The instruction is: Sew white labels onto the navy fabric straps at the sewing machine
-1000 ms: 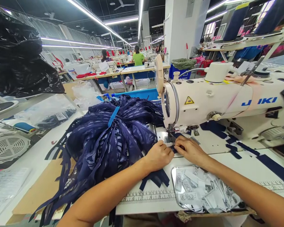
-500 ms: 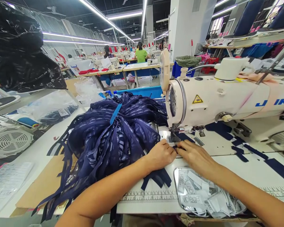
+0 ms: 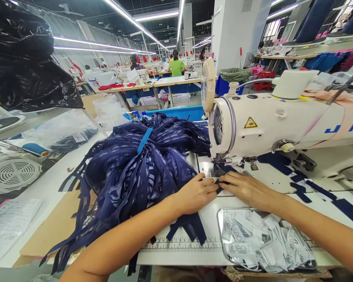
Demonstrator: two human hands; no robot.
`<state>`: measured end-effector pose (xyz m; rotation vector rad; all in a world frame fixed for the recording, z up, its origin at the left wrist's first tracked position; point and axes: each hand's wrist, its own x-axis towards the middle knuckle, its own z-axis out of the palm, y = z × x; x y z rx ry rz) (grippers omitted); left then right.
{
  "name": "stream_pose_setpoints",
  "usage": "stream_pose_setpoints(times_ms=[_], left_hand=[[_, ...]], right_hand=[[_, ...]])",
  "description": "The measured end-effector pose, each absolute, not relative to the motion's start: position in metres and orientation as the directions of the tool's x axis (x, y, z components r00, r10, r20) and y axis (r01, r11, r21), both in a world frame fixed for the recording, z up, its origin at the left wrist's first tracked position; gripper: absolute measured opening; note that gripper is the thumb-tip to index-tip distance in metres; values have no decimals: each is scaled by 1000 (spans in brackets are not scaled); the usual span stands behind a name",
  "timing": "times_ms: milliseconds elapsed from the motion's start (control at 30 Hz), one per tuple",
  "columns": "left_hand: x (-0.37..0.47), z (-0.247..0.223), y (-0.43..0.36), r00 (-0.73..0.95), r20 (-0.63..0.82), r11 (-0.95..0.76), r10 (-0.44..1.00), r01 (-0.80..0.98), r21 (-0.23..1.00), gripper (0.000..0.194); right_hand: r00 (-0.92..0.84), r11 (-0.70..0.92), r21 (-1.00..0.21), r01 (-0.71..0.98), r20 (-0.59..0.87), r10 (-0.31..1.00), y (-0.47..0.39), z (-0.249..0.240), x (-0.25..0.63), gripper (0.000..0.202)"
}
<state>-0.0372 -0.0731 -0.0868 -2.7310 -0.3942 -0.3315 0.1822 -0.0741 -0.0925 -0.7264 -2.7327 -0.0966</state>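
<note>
My left hand (image 3: 197, 192) lies at the front of the sewing machine's metal needle plate (image 3: 205, 167), fingers curled onto navy fabric. Close on its right, my right hand (image 3: 248, 188) pinches the edge of a navy fabric strip (image 3: 221, 190) with thumb and fingertips. The needle and presser foot (image 3: 217, 167) stand just behind the fingertips. A big bundle of navy mesh pieces (image 3: 153, 168), gathered with a blue strip (image 3: 145, 141), is heaped left of the machine. Navy strip ends (image 3: 191, 229) hang out below my left wrist. My palms hide part of the fabric.
A clear tray of white printed labels (image 3: 264, 243) sits in front of my right forearm. The cream sewing machine (image 3: 259, 121) fills the right side. Navy offcuts (image 3: 300, 184) lie under its arm. A black plastic bag (image 3: 32, 58) hangs at left; a person in green (image 3: 176, 67) sits far off.
My left hand's fingers have straightened a little from a tighter curl, and the strip ends below it have shifted left. My right hand stays at the fabric edge. The view has moved slightly.
</note>
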Motion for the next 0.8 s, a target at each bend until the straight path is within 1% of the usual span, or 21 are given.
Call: stream_pose_setpoints(times_ms=[100, 167, 233, 333, 400, 467, 567, 667, 733, 800], left_hand=[[-37, -89, -73, 936, 262, -900, 236, 312, -303, 14], [-35, -90, -73, 936, 261, -898, 235, 312, -310, 15], [-35, -91, -74, 938, 259, -898, 231, 308, -315, 17], [-34, -93, -74, 938, 258, -900, 231, 307, -311, 17], [-33, -94, -75, 936, 264, -899, 234, 312, -307, 16], [-32, -95, -76, 931, 277, -897, 237, 319, -306, 15], [-32, -95, -76, 925, 293, -891, 243, 332, -309, 16], [-33, -93, -76, 925, 288, -893, 248, 333, -303, 18], [-34, -91, -75, 926, 281, -897, 251, 332, -292, 18], [-36, -90, -74, 927, 280, -900, 250, 329, -285, 18]], right_hand=[[-745, 834, -229, 502, 376, 551, -71, -101, 184, 31], [-696, 800, -329, 502, 394, 600, -71, -106, 185, 30], [-672, 778, -386, 496, 397, 625, -70, -108, 184, 29], [-670, 771, -407, 490, 390, 632, -70, -107, 184, 30], [-683, 782, -377, 495, 387, 619, -71, -104, 183, 30], [-706, 810, -307, 500, 396, 587, -73, -103, 182, 31], [-743, 840, -133, 527, 408, 531, -77, -103, 180, 32], [-770, 824, 28, 567, 374, 517, -83, -103, 177, 32], [-783, 813, 86, 576, 341, 520, -86, -103, 176, 33], [-793, 807, 116, 579, 313, 523, -87, -102, 174, 33]])
